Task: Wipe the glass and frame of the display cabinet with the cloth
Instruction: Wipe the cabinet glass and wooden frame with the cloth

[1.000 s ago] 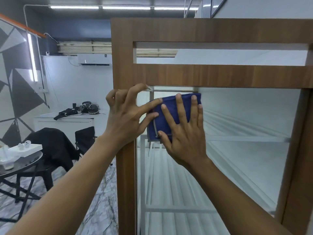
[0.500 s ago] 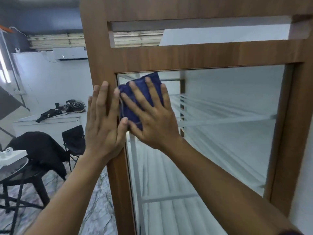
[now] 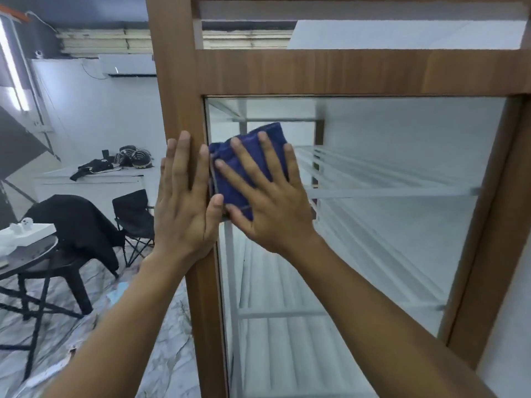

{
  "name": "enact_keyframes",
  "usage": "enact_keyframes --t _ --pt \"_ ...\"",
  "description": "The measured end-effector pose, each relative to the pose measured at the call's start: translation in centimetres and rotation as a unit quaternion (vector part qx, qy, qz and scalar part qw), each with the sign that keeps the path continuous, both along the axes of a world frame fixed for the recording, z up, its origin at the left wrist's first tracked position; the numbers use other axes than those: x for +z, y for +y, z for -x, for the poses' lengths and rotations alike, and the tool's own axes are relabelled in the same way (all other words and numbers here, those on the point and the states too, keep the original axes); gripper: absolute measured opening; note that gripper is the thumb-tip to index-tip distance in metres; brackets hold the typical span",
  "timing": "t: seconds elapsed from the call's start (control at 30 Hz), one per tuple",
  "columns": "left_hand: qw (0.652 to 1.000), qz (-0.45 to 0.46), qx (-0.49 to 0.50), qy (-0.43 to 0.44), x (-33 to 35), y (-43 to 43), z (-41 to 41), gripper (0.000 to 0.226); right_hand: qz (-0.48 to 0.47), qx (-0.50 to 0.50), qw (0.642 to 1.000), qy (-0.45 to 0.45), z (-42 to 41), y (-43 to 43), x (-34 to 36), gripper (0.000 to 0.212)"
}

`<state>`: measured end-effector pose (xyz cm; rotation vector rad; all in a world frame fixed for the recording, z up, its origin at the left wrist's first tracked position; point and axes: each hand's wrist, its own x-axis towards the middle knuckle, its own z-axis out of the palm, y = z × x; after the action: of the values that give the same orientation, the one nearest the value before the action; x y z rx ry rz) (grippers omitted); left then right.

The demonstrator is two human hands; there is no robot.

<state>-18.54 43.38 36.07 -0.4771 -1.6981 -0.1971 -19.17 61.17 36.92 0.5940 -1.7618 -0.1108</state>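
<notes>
Right hand point(image 3: 267, 202) grip wide, flat palm pressing blue cloth point(image 3: 247, 156) on glass point(image 3: 388, 173), left hand point(image 3: 186, 202) splayed on frame point(image 3: 178, 96) beside it

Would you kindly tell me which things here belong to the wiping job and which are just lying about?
Job: folded blue cloth under the flat right hand; glass pane; brown wooden cabinet frame, with the left hand on it.

Lying about: black folding chair; black jacket; round dark table; helmets.
</notes>
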Motion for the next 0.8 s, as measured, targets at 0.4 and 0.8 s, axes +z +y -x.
enact_keyframes --t 0.4,0.8 --pt "1.000 0.001 -0.014 -0.014 -4.4 -0.1 -0.4 0.057 0.191 -0.044 0.981 0.005 -0.1 1.2 -3.8 0.066" --pt "1.000 -0.006 -0.016 -0.006 -5.7 0.1 -0.2 0.056 0.417 -0.151 0.896 0.021 0.3 11.1 -8.3 0.068"
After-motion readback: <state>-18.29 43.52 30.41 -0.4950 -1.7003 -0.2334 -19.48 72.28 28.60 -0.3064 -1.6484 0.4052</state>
